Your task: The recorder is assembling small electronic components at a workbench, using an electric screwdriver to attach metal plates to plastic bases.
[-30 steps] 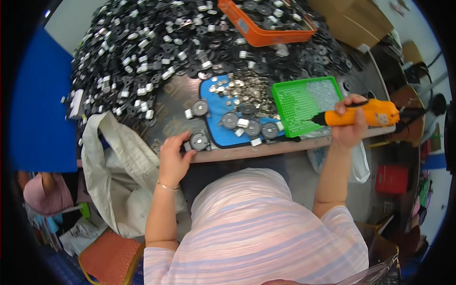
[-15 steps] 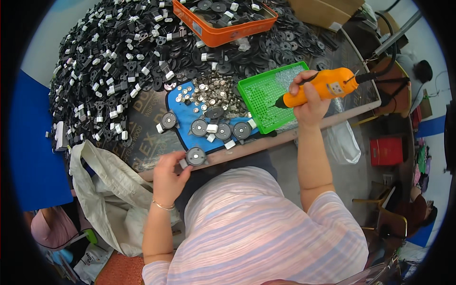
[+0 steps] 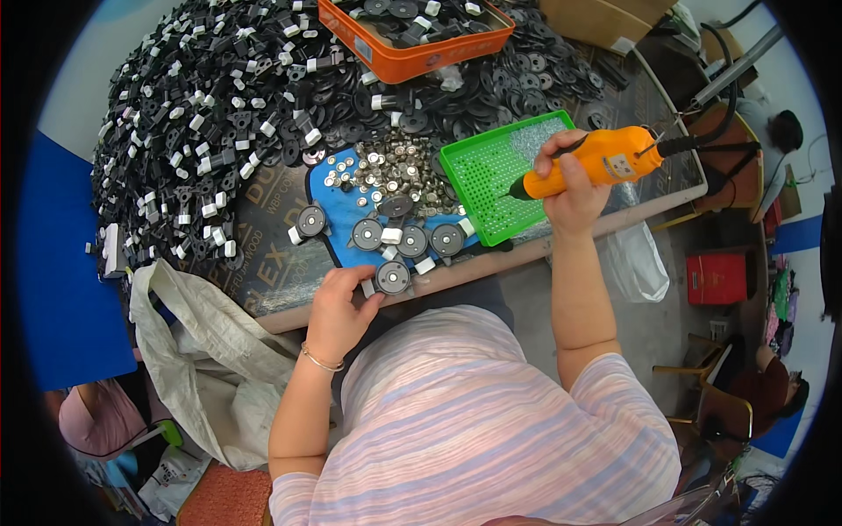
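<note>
My right hand (image 3: 570,197) grips an orange electric screwdriver (image 3: 589,159), tip pointing left over a green perforated tray (image 3: 491,180). My left hand (image 3: 338,307) rests at the table's front edge, fingers on a round black disc part (image 3: 392,277) with a white block beside it. Three more black disc parts (image 3: 412,240) lie in a row on a blue mat (image 3: 351,206), behind them a heap of small silver pieces (image 3: 399,167).
A large heap of black and white parts (image 3: 219,96) covers the far table. An orange bin (image 3: 412,39) of parts stands at the back. A white sack (image 3: 206,351) hangs at the left edge. Another person (image 3: 772,386) sits at the lower right, near a red box (image 3: 717,279).
The view has shifted as my head moved. My right hand has lifted the screwdriver from the table edge to above the green tray. My left hand stays on the disc part.
</note>
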A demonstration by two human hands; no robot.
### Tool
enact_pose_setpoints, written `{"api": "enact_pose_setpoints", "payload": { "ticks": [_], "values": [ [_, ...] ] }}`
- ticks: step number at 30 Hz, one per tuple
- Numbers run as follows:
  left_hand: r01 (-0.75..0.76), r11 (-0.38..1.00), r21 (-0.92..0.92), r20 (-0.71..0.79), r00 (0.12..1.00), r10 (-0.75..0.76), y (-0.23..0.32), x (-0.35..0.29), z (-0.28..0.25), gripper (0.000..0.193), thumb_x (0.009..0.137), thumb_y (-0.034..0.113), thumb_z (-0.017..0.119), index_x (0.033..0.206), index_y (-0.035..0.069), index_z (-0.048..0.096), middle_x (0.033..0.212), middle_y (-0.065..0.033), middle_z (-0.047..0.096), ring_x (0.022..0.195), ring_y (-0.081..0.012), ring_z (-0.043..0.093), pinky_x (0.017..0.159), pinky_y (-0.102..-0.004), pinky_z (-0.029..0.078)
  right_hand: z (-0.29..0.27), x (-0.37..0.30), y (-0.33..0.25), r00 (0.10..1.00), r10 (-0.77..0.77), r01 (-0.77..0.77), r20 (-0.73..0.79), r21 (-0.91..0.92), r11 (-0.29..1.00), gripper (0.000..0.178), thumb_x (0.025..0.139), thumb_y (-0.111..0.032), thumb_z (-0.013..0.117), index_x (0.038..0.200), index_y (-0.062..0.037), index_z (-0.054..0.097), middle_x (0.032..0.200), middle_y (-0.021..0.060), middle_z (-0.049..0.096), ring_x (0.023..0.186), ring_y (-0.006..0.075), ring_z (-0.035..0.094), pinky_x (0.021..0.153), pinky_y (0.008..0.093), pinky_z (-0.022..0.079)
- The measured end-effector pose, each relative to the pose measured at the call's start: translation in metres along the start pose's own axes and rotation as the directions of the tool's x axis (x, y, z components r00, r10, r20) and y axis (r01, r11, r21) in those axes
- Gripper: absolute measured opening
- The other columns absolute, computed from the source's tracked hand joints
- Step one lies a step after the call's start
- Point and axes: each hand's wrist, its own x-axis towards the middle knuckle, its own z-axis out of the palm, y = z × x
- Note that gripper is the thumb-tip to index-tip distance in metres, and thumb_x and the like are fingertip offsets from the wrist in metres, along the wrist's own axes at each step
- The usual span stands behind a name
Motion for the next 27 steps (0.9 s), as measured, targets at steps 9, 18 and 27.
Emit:
{"api": "enact_pose_setpoints", "payload": {
  "ticks": [9, 18, 27],
  "values": [
    [-0.03, 0.999, 0.018, 0.002, 1.0, 0.03, 0.006, 0.005, -0.002, 0.044, 0.062, 0.018, 0.081, 0.098, 0.001, 0.063, 0.09, -0.013, 0.063, 0.084, -0.0305, 0.058, 0.073, -0.0373, 0.048, 0.0, 0.002, -0.004, 0.998, 0.054, -0.054, 0.044, -0.003, 0.999, 0.017, 0.081, 0.001, 0.061, 0.096, 0.0009, 0.053, 0.083, 0.0123, 0.059, 0.064, 0.0161, 0.057, 0.06, 0.0266, 0.048],
    [0.013, 0.998, -0.054, -0.02, 1.0, -0.014, 0.006, 0.007, 0.011, 0.051, 0.064, 0.028, 0.082, 0.103, 0.002, 0.063, 0.086, -0.0119, 0.062, 0.078, -0.0279, 0.056, 0.07, -0.0358, 0.046, 0.059, -0.012, -0.023, 0.906, 0.143, -0.223, 0.398, 0.161, 0.961, 0.032, 0.083, -0.026, 0.065, 0.098, -0.002, 0.052, 0.087, 0.0118, 0.054, 0.063, 0.0169, 0.054, 0.06, 0.0304, 0.046],
    [0.002, 0.996, -0.086, -0.061, 0.998, -0.007, 0.009, 0.003, 0.018, 0.047, 0.063, 0.023, 0.082, 0.101, 0.003, 0.064, 0.085, -0.0121, 0.062, 0.077, -0.0288, 0.056, 0.071, -0.0364, 0.047, 0.108, -0.039, 0.01, 0.827, 0.364, -0.427, 0.428, 0.06, 0.902, 0.024, 0.078, -0.012, 0.068, 0.092, 0.002, 0.054, 0.083, 0.0139, 0.056, 0.061, 0.0143, 0.055, 0.055, 0.0231, 0.046]
  ]
}}
